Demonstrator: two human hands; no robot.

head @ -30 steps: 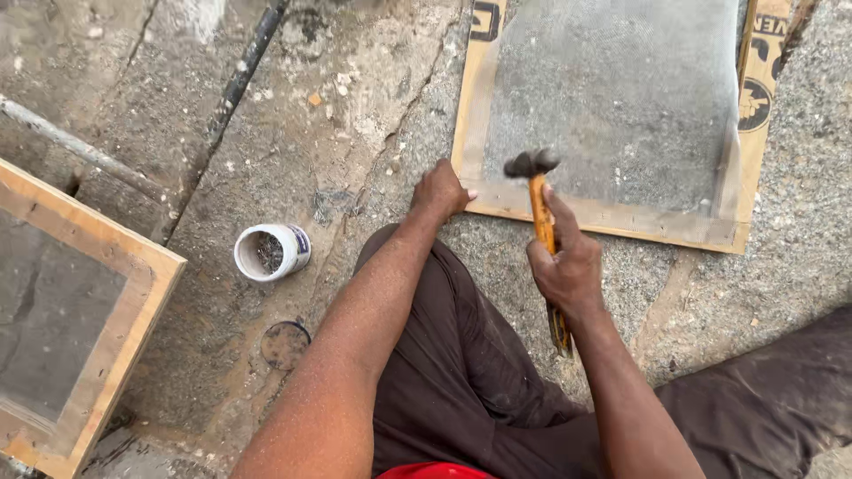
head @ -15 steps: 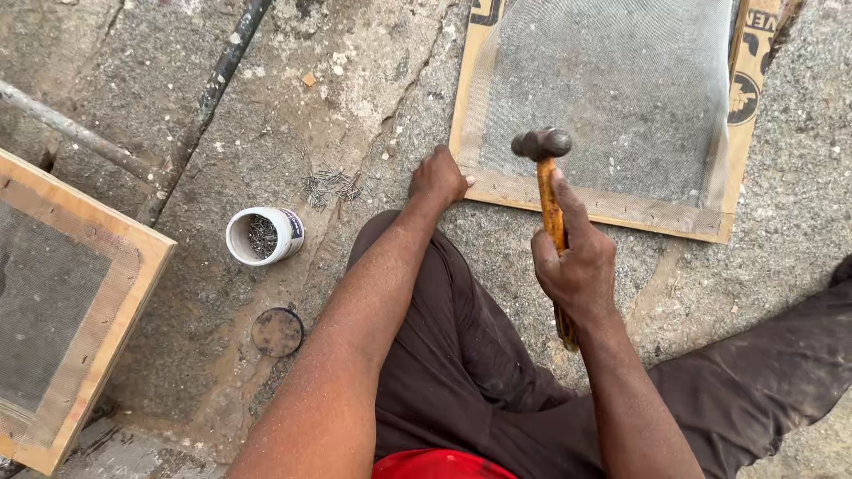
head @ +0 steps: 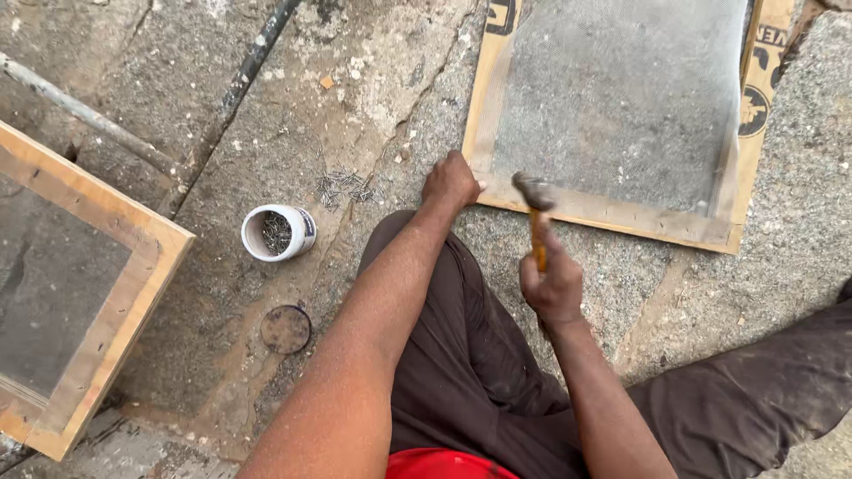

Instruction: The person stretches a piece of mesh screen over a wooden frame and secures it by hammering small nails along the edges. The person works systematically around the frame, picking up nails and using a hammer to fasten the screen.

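Gripping a hammer (head: 533, 206) by its wooden handle, the right hand (head: 552, 286) is clamped tight, head raised just over the near rail of the mesh frame (head: 612, 213). Left hand (head: 451, 182) is curled at that rail's corner, probably steadying a nail I can't see. Left of the frame: loose nails (head: 344, 186), a white tub (head: 278, 233), its round lid (head: 286, 329). Dark printed marks sit on the frame's edge strips.

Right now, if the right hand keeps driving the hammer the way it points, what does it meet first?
Probably the near wooden rail of the mesh-covered frame: the right hand aims the wooden-handled hammer at it, just right of the left hand. Depth is unclear.
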